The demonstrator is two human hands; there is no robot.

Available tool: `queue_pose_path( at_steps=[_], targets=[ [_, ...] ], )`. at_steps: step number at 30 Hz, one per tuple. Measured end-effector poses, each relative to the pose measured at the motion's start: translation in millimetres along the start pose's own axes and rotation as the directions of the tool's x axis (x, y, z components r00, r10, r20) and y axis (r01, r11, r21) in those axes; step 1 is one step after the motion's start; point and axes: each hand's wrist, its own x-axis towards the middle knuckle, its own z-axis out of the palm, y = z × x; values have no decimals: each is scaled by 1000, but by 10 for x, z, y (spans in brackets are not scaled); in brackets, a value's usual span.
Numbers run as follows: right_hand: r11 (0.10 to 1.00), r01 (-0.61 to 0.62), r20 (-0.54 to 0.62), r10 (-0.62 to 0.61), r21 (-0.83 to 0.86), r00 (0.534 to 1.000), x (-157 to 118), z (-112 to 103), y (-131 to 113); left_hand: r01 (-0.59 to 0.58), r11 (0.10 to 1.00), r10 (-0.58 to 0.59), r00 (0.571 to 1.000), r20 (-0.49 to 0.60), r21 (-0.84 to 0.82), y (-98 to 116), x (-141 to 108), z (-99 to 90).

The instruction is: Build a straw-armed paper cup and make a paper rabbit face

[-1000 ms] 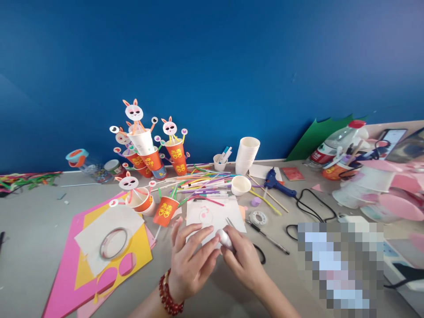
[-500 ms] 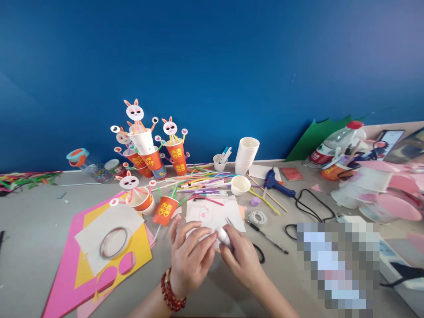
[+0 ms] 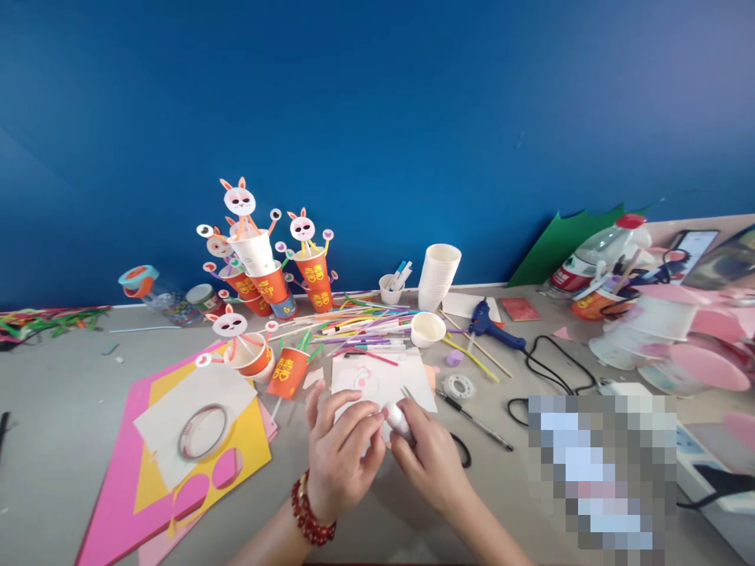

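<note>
Near the front of the table my right hand [image 3: 433,452] is closed on a small white rounded object [image 3: 399,419]; its kind is not clear. A thin grey pointed tip [image 3: 406,391] sticks out by the right index finger. My left hand [image 3: 348,448], with red beads on its wrist, has its thumb and index finger bent together at the white object's left end. Anything pinched there is hidden. Its other fingers are raised and spread. Beyond both hands lies a white sheet [image 3: 406,377] with a round pink drawing. An orange paper cup [image 3: 288,373] leans left of the sheet.
Rabbit-faced paper cups [image 3: 268,283] stand at the back left, near coloured sheets [image 3: 112,479] under a tape roll [image 3: 202,431]. Behind the white sheet are pipe cleaners [image 3: 371,322] and stacked white cups [image 3: 439,275]. A blue glue gun [image 3: 492,326] and pen [image 3: 472,419] lie right.
The leaning orange cup has shifted slightly left and tilted over more. My left hand has moved a little to the right. My right hand stays in place with the white object.
</note>
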Motion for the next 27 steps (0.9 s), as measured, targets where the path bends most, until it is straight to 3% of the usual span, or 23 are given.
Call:
queue_pose_path(
  at_steps=[7,10,12,14,16,18,21,27],
  targets=[
    [992,-57,24,54,112,998,10,23,33,51,995,-48,998,33,-86,17,-23,-36],
    [974,-111,-15,116,198,993,25,-7,113,223,942,-189,970,151,-249,-37,-50,-62],
    [967,-107,-60,124,231,990,37,-53,195,448,802,-358,890,283,-395,-99,-66,-57],
    [970,-88,-100,113,227,989,46,-113,297,661,565,-504,750,428,-494,-163,-87,-34],
    [976,-99,-119,123,192,985,52,-178,411,786,323,-585,604,542,-528,-210,-114,-4],
    [981,-141,-124,158,134,980,52,-238,525,837,152,-613,498,614,-526,-239,-142,20],
    [982,-188,-143,187,8,972,40,-304,668,854,36,-617,428,660,-519,-264,-178,32],
    [964,-188,-163,158,-187,974,-17,-289,769,882,-3,-636,362,681,-471,-306,-243,6]
  ],
)
